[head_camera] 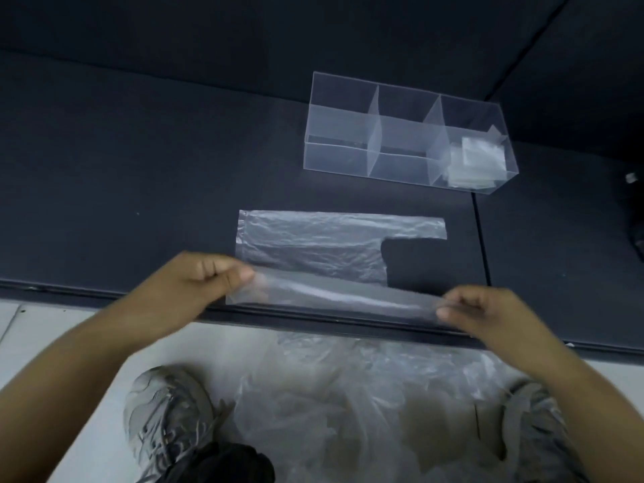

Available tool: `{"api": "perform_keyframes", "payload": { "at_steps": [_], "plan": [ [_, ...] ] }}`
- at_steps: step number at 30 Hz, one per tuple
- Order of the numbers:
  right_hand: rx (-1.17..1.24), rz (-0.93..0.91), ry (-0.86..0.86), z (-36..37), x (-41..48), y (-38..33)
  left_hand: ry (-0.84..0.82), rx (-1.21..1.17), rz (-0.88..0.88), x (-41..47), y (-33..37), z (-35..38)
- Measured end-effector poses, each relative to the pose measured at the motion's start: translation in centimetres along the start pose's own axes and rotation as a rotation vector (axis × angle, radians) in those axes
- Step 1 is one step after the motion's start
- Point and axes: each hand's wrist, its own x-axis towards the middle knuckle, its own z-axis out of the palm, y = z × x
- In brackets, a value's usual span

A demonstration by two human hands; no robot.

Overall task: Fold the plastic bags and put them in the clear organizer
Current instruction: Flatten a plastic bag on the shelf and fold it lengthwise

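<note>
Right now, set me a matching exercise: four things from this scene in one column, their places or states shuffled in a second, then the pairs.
1. flat plastic bag
2. folded bags
3. loose bag pile
4. clear organizer

A. on the floor between the shoes
B. in the organizer's right end
C. near edge pinched by left hand and right hand
D. standing on the dark table

Pairs: 1-C, 2-B, 3-A, 4-D.

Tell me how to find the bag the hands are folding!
Look at the dark table, near its front edge, in front of the clear organizer. The plastic bag lies spread flat there, its near edge pinched up by the left hand and right hand. Unlike it, the crumpled bags lie on the floor and the folded bags sit in the organizer.
</note>
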Motion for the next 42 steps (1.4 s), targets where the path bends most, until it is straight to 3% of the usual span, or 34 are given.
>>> {"api": "perform_keyframes", "payload": {
  "at_steps": [3,7,14,16,18,21,23,25,28,30,33,36,42],
  "plan": [
    [0.157,0.013,0.040,-2.8,1.8,0.4,0.122,-0.065,-0.092,2.4,-0.2,-1.5],
    [0.304,0.083,0.241,-3.6,6.7,1.4,0.324,-0.055,-0.192,6.4,-1.7,-2.2],
    [0.208,0.181,0.531,-1.7,11.6,2.4,0.479,0.271,-0.161,9.9,-2.4,-1.4],
    [0.126,0.185,0.551,-1.5,12.1,2.3,0.633,0.499,-0.101,9.6,-1.9,-0.7],
    [0.068,0.196,0.567,-1.3,12.2,2.2,0.744,0.718,0.147,8.8,-1.4,0.8],
    [0.010,0.236,0.609,-1.1,11.9,1.3,0.553,0.908,0.441,7.8,-1.3,4.1],
    [-0.091,0.237,0.728,-0.1,11.2,-0.2,0.351,0.973,0.363,7.4,-2.2,5.8],
    [-0.159,0.071,0.807,2.7,10.3,-3.1,0.231,1.006,0.223,7.0,-3.4,6.3],
    [-0.165,-0.296,0.527,9.6,9.4,-8.2,0.201,1.092,0.171,6.6,-4.4,6.1],
    [-0.237,-0.393,0.307,13.7,9.7,-10.1,0.176,1.103,0.152,6.2,-4.3,6.0],
    [-0.517,-0.322,0.210,15.6,11.2,-8.9,0.183,1.111,0.132,6.0,-4.2,6.1],
    [-0.674,-0.216,0.258,13.2,11.9,-5.2,0.203,1.085,0.084,5.9,-4.2,5.9],
    [-0.665,-0.077,0.338,6.0,10.3,0.5,0.220,1.094,-0.036,5.3,-4.2,4.6]
  ]
}}
